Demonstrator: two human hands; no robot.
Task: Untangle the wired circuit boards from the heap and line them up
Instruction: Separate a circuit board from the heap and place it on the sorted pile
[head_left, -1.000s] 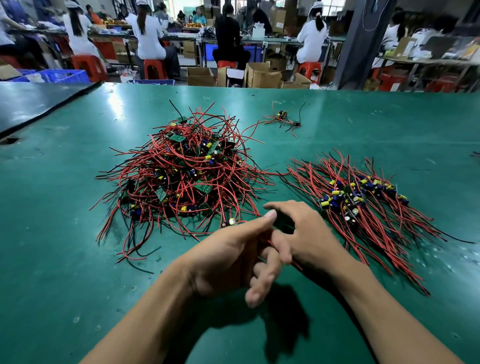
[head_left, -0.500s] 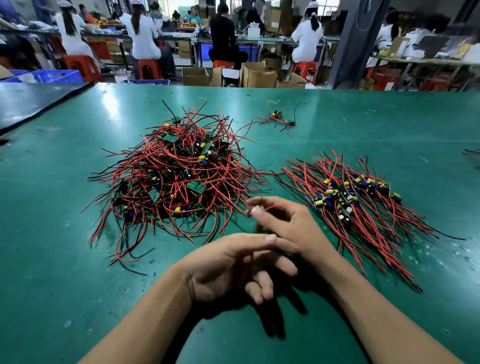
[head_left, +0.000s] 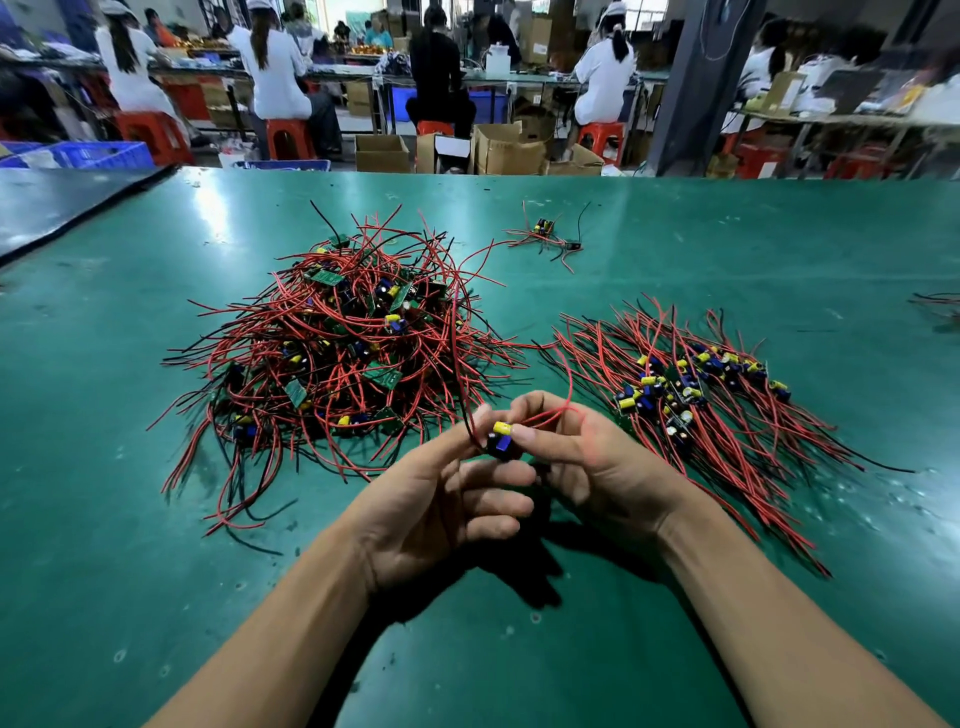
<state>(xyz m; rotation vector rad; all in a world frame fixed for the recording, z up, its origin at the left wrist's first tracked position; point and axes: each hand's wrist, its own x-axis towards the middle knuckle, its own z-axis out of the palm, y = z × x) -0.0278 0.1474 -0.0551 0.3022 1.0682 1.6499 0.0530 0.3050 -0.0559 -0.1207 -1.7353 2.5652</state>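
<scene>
L hand (head_left: 441, 499) + R hand (head_left: 592, 457) both pinch one board (head_left: 501, 440) btwn thumb & index, above table (head_left: 156, 571). Its wires arc up over heap (head_left: 343, 353), just beyond L hand. Lined-up row (head_left: 701, 395) just right of R hand. Stray board (head_left: 544, 227) far beyond both.

Tangled heap (head_left: 337, 353) left, lined-up boards (head_left: 696, 395) right, hands between — stray board (head_left: 545, 231) behind

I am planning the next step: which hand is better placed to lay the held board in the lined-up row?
Probably right. The right hand pinches the board, and the lined-up row lies on its side; the left hand is nearer the heap.
</scene>
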